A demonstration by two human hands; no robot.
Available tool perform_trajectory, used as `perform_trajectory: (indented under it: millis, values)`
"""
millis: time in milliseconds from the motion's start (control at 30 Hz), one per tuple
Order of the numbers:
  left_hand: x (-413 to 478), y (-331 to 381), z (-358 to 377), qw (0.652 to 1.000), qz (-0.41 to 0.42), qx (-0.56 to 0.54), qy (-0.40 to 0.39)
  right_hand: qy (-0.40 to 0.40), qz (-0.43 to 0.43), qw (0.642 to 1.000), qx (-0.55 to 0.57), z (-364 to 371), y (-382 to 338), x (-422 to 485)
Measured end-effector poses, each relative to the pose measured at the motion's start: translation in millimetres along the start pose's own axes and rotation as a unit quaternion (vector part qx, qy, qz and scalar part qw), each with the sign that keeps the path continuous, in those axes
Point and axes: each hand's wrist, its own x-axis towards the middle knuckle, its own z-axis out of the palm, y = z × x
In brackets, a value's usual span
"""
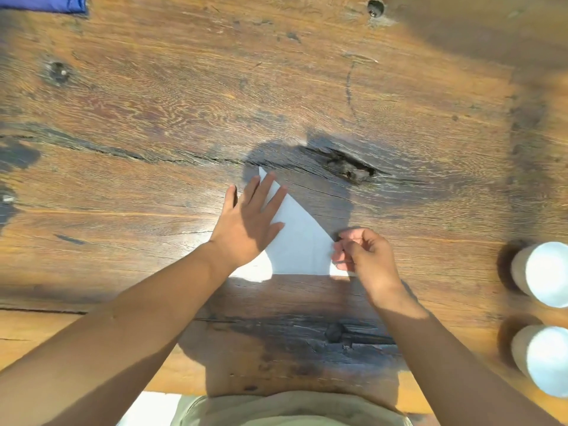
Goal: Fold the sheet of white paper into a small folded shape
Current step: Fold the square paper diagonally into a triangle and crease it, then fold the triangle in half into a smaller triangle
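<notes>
The white paper [299, 247] lies flat on the wooden table [307, 87], folded into a triangle with its point toward the far side and its long edge toward me. My left hand [249, 219] rests flat on the paper's left part with fingers spread, pressing it down. At the triangle's right corner, my right hand [364, 256] has its fingers curled, with the fingertips pinching the paper's edge. The left corner of the triangle is partly hidden under my left wrist.
Two white cylindrical cups [539, 273] [542, 359] stand at the right edge of the table. A blue cloth [43, 3] shows at the far left corner. A dark knot and crack [347, 167] run through the wood just beyond the paper.
</notes>
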Motion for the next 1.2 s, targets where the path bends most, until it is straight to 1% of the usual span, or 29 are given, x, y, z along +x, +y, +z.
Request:
perform_trajectory:
  millis: [100, 167, 233, 300, 367, 433, 533, 633, 700, 733, 833, 900, 1033, 1100, 1200]
  values:
    - [3, -10, -5, 1.000, -0.006, -0.002, 0.000, -0.034, -0.026, 0.998, -0.043, 9, -22, 13]
    - [2, -14, -7, 0.999, -0.029, 0.011, -0.007, -0.063, -0.064, 0.990, -0.107, 20, -32, 19]
    - [-4, -12, -6, 0.998, -0.053, 0.027, -0.007, -0.082, -0.114, 0.974, -0.180, 31, -38, 22]
    - [-13, -8, -3, 0.996, -0.072, 0.047, 0.009, -0.093, -0.169, 0.946, -0.259, 40, -42, 23]
    - [-22, -4, 2, 0.993, -0.096, 0.062, 0.015, -0.100, -0.226, 0.902, -0.354, 47, -42, 23]
    - [-32, -1, 7, 0.989, -0.125, 0.077, 0.010, -0.112, -0.278, 0.846, -0.441, 51, -38, 20]
    - [-49, 5, 15, 0.984, -0.167, 0.069, 0.007, -0.125, -0.337, 0.774, -0.522, 55, -26, 11]
    - [-62, 9, 18, 0.979, -0.198, 0.042, 0.014, -0.123, -0.350, 0.710, -0.599, 57, -17, 7]
    - [-66, 11, 16, 0.979, -0.202, 0.025, 0.024, -0.124, -0.347, 0.678, -0.636, 58, -14, 5]
    - [-68, 13, 17, 0.983, -0.182, 0.018, 0.028, -0.123, -0.347, 0.671, -0.643, 59, -13, 4]
    - [-68, 22, 22, 0.997, -0.068, -0.018, 0.025, -0.112, -0.352, 0.668, -0.646, 60, -14, 1]
    - [-64, 27, 23, 0.999, -0.030, -0.040, 0.019, -0.110, -0.365, 0.665, -0.642, 61, -13, 1]
    - [-55, 29, 30, 0.999, -0.010, -0.026, 0.016, -0.137, -0.375, 0.655, -0.641, 66, -8, 5]
    - [-53, 26, 36, 1.000, -0.018, -0.024, 0.007, -0.150, -0.371, 0.649, -0.647, 66, -4, 8]
    - [-54, 22, 42, 0.999, -0.029, -0.018, -0.006, -0.148, -0.372, 0.637, -0.659, 63, 2, 11]
